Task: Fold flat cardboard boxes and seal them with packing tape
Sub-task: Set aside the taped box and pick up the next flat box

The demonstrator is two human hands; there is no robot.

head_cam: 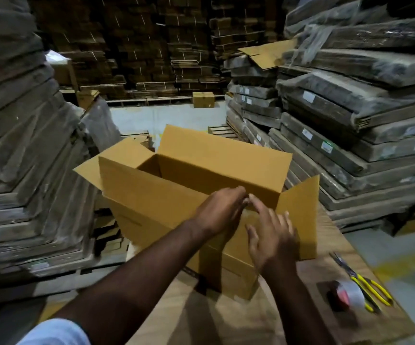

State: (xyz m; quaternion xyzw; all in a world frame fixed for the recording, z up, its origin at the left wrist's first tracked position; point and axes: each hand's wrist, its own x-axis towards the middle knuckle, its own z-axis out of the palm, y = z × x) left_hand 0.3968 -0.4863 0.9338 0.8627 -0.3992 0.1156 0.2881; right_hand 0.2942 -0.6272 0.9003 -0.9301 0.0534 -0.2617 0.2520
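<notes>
Head view: both hands' fingers spread loosely on the box [156, 195]; tape roll [351, 295] and scissors [365, 282] lie right.

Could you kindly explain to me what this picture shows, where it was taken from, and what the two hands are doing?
There is no machine here: a camera worn on a person's head looks down at their bare hands. The left hand and right hand meet at the near top edge of an opened cardboard box, whose flaps stand up; whether either hand grips the edge is unclear. The box stands on a cardboard-covered surface. To the right lie a tape roll and yellow-handled scissors, untouched. Wrapped stacks of flat cardboard surround them.
</notes>
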